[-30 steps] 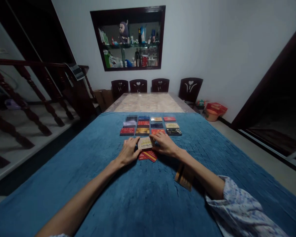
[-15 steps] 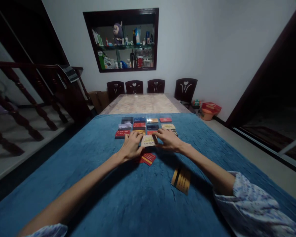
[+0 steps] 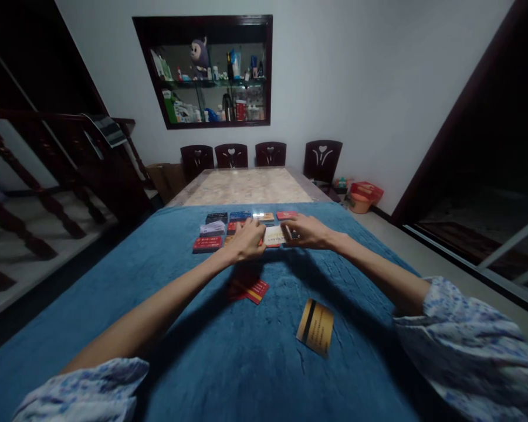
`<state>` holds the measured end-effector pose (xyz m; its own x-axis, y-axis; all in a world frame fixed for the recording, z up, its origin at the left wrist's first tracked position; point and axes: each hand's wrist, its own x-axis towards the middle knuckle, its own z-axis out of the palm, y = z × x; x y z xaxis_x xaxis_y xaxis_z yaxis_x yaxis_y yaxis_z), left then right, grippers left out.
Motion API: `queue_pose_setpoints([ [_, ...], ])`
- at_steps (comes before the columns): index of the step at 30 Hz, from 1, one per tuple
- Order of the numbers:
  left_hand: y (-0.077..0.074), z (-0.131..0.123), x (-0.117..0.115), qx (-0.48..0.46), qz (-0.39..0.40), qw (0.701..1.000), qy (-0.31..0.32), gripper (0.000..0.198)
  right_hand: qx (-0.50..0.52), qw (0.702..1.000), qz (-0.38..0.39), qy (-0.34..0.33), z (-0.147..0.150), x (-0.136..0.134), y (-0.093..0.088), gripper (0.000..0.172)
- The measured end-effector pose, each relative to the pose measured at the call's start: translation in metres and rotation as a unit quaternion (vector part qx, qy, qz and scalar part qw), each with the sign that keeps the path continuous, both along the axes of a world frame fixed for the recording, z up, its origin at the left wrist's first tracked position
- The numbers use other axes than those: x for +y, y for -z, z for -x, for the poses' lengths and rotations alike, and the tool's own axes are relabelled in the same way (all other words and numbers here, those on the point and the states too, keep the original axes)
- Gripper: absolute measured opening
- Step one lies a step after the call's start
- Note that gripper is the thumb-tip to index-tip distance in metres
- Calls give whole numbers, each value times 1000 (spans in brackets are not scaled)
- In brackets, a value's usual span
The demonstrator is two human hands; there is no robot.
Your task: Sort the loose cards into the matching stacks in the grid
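Note:
A pale card [image 3: 273, 235] is held between my two hands above the rows of cards. My left hand [image 3: 250, 239] grips its left edge with bent fingers. At its right edge my right hand [image 3: 308, 232] has its fingers closed on it. Stacks of cards lie beneath and behind, among them a red stack [image 3: 207, 244], a blue stack [image 3: 240, 215] and a red one [image 3: 287, 215] at the back right. Nearer to me lie red cards [image 3: 257, 290] and a gold card with a dark stripe [image 3: 315, 327].
A blue cloth [image 3: 114, 293] covers the near part of the table; its far part [image 3: 246, 184] is bare stone. Dark chairs [image 3: 323, 159] stand beyond it. A dark wooden railing [image 3: 35, 117] is on the left, and an orange bucket [image 3: 361, 203] sits on the floor at right.
Both hands have moved forward and to the right over the card rows with the pale card. The view has shifted slightly to the right.

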<state>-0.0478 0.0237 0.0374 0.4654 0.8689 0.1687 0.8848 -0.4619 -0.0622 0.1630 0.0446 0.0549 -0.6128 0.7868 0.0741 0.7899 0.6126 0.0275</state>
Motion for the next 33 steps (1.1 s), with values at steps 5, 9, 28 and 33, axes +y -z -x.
queue_pose_setpoints([
  [5,-5,-14,19,11,17,1000,-1,23,4,1000,10,9,-10,19,-2,18],
  [9,-7,-27,31,11,22,1000,-5,22,13,999,27,23,-17,37,2,19],
  [28,9,-69,99,-4,75,997,-13,30,-39,990,78,106,-40,100,26,40],
  [33,12,-79,107,4,98,995,-7,33,-33,990,95,102,-43,108,34,40],
])
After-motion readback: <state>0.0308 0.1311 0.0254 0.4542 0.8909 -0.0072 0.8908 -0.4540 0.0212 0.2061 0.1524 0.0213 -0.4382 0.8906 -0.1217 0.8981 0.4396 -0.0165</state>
